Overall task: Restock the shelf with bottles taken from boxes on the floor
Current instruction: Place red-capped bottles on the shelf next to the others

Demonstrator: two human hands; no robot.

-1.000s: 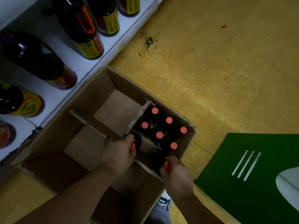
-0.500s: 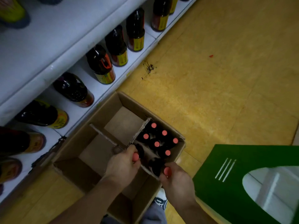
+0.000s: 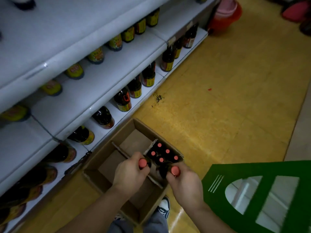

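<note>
We see an open cardboard box (image 3: 146,130) on the floor at the lower middle of the frame, split by cardboard dividers (image 3: 120,150) into compartments. The one at its far right corner holds five dark bottles in the box (image 3: 161,160), each with a red cap; bare cardboard bottom shows in the compartments to the left. The left hand (image 3: 129,174) has its fingers curled round the neck of a left bottle (image 3: 143,163), just under the red cap, at the middle divider. The right hand (image 3: 186,184) grips a right bottle (image 3: 175,171) the same way, just beside it. We cannot tell whether either one rests on the box bottom. That makes seven red caps in all. The floor (image 3: 227,106) is yellow, with a dark scuff near the shelf foot. A white shelf (image 3: 94,91) fills the upper left, its lowest tier carrying a row of shelf bottles (image 3: 122,101) with yellow labels, too blurred at the left to count. One green panel (image 3: 252,170) lies at the lower right, one red bucket (image 3: 225,15) stands at the upper right, and one shoe (image 3: 164,206) shows below the box.
</note>
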